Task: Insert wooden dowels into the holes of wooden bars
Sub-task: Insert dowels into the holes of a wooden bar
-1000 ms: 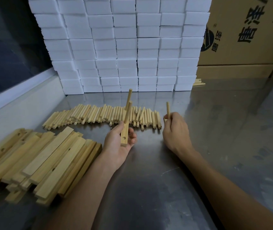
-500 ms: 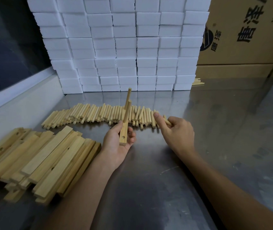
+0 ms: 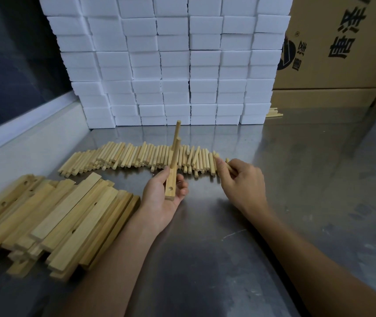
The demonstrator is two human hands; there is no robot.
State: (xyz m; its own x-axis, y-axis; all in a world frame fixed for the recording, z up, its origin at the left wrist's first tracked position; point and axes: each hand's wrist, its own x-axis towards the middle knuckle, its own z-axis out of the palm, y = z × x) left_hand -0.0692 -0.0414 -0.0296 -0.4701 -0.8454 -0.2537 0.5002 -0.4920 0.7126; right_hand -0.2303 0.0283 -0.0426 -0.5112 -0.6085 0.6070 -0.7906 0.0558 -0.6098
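My left hand (image 3: 163,197) grips a wooden bar (image 3: 171,184) edge-up above the steel table; an empty hole shows near its close end. Two dowels (image 3: 176,143) stand upright out of the bar's far part. My right hand (image 3: 242,181) is at the right end of the row of loose dowels (image 3: 136,157) and pinches a dowel (image 3: 229,167) between thumb and fingers, lying low near the table. A pile of drilled wooden bars (image 3: 52,216) lies to the left of my left forearm.
A wall of stacked white foam blocks (image 3: 171,65) stands behind the dowel row. Cardboard boxes (image 3: 342,46) stand at the back right, with a few sticks (image 3: 274,113) at their foot. A white ledge (image 3: 22,143) borders the steel table (image 3: 296,179) on the left.
My right hand held a dowel upright a second ago, then dropped to the end of the dowel row; it now pinches a dowel lying low. My left hand and the bar stay in place.
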